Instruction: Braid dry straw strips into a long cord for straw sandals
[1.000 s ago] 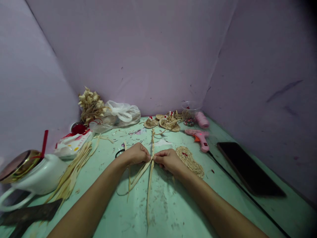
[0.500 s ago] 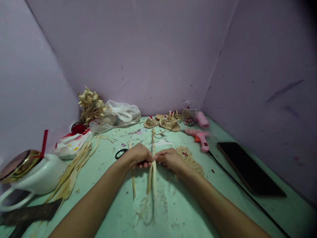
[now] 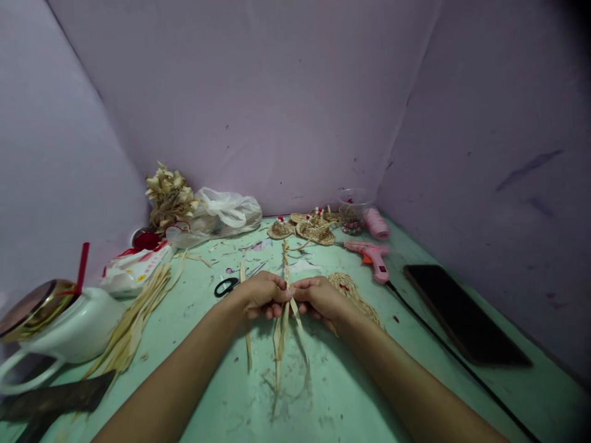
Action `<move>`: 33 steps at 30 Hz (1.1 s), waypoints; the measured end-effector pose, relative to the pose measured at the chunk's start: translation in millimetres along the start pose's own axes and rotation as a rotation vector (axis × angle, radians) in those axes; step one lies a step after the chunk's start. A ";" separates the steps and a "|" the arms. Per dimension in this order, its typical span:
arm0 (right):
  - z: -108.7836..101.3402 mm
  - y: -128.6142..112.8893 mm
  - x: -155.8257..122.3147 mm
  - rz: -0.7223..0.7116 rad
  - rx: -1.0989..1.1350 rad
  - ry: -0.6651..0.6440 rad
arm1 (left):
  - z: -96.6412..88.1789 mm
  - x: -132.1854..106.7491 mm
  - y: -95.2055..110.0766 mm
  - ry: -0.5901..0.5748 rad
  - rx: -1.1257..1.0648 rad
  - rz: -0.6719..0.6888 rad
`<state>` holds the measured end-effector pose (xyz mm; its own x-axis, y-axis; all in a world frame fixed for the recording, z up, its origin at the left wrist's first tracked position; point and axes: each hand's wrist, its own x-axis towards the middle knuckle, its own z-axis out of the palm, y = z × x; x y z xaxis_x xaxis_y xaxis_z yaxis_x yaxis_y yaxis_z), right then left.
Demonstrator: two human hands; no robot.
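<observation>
A thin braid of dry, straw-coloured strips [image 3: 286, 261] runs away from me along the table, its loose strands hanging toward me. My left hand [image 3: 266, 295] pinches it from the left. From the right, my right hand [image 3: 316, 296] grips it at the same spot, the fingertips of both hands touching. Black-handled scissors [image 3: 226, 287] lie just left of my left hand, partly under a single loose strip [image 3: 248, 344]. Beside my right wrist rests a flat woven straw piece [image 3: 353, 297] with a small red detail, partly covered by that arm.
On the right are a pink glue gun [image 3: 372, 255] with a black cord, a dark phone [image 3: 466, 314] and a pink thread spool [image 3: 376, 224]. Small woven slippers [image 3: 316, 232] sit at the back. Left stand a strip bundle [image 3: 133, 326], a white pot [image 3: 90, 323] and a dark metal tool [image 3: 60, 397].
Both hands have drawn closer together around the braid. The loose strands below have spread apart, one now slanting right. The scissors' blades show more.
</observation>
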<state>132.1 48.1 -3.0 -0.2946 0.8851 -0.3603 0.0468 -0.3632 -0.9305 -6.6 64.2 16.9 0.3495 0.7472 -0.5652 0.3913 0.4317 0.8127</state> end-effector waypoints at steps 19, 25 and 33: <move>0.8 3.9 4.9 0.034 -0.069 0.052 | 0.5 3.1 -3.4 0.146 0.135 0.022; -3.8 1.9 3.8 0.063 -0.010 -0.011 | 4.4 3.8 -1.1 0.196 0.199 0.165; 1.7 2.7 3.4 0.033 -0.131 0.056 | -0.5 2.7 -5.5 0.108 0.180 0.096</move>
<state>129.6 49.6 -6.7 -0.2368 0.8895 -0.3907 0.1808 -0.3548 -0.9173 -8.3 64.1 10.9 0.3033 0.8345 -0.4600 0.5093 0.2660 0.8185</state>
